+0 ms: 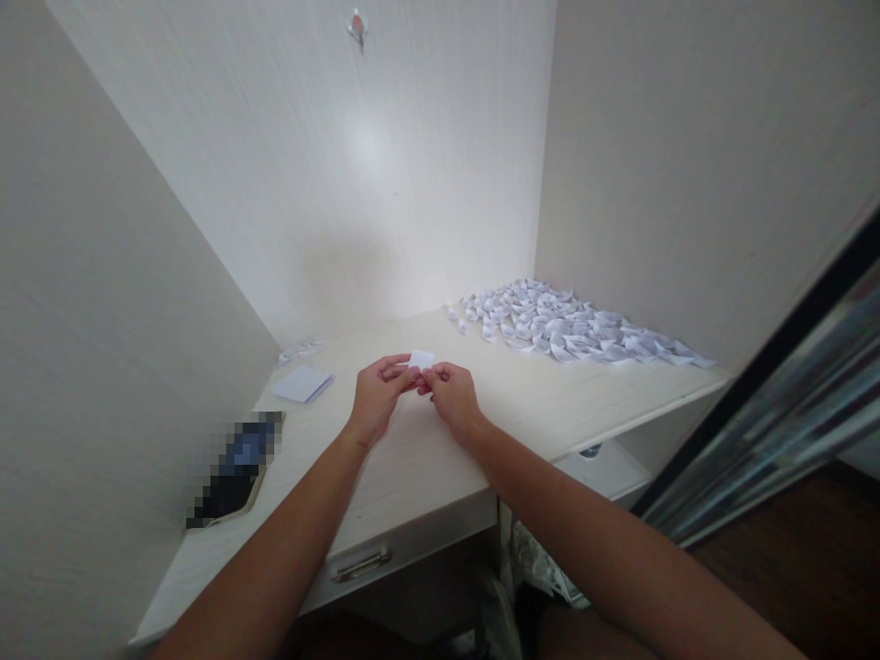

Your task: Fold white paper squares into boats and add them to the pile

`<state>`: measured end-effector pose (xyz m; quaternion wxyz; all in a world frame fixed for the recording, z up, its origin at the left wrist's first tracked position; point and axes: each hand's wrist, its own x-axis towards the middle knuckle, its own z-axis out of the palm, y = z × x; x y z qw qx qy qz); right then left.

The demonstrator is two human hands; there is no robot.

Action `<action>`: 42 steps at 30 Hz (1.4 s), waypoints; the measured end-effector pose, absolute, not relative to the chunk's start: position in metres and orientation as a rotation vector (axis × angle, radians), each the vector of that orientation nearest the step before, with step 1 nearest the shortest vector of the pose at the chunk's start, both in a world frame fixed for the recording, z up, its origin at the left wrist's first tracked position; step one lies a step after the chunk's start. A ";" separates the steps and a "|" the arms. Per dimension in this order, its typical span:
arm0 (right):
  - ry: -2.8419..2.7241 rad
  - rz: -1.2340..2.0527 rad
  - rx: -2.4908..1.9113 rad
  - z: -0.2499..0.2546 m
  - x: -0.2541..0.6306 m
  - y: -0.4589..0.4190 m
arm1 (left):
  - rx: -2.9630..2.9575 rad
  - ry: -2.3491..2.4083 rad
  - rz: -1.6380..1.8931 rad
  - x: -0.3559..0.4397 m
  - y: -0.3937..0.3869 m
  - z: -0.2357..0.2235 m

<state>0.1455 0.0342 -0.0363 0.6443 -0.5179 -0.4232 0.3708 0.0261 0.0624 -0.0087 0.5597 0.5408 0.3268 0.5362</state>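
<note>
1. Two forearms reach in from the bottom corners, crossing the front edge of the white desk (419, 467) and hiding parts of it.
2. Below that edge, between the arms, a drawer front carries a metal handle (361, 566); to the right, under the desktop, is an open shelf (609, 472), partly covered by the right forearm.
3. At the near left lies a dark, flat device (237, 467), its face pixelated, close beside the left wall (137, 321).
4. Over the middle of the desk, the left hand (378, 394) and right hand (454, 396) come together, fingers drawn in narrow, both pinching the small white paper (422, 358) between them. Its upper part shows above the thumbs; the fingertips hide the rest.
5. Left of the hands, a few folded white sheets (302, 384) lie flat, with small paper pieces (301, 351) just behind them.
6. To the right and farther back, many folded white slips (564, 330) spread in a heap along the right wall (687, 183), taking up that rear side of the desktop.
7. Behind everything rises the pale back wall (440, 165), with a small hook (356, 27) high up.
</note>
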 end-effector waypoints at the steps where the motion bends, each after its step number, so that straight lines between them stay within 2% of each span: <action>1: -0.965 0.838 -1.174 -0.036 0.146 0.034 | 1.276 0.781 1.280 0.026 0.063 -0.008; 8: -0.899 0.746 -1.051 -0.030 0.149 0.035 | 1.393 0.765 1.254 0.019 0.066 -0.001; 14: -0.769 0.881 -0.896 -0.026 0.155 0.033 | 1.542 0.682 1.242 0.020 0.063 -0.001; 25: -1.075 0.909 -0.854 -0.019 0.191 0.011 | 1.676 0.645 1.195 0.020 0.058 0.003; 42: -1.041 1.052 -0.791 -0.030 0.192 0.015 | 1.493 0.648 1.083 0.016 0.060 -0.004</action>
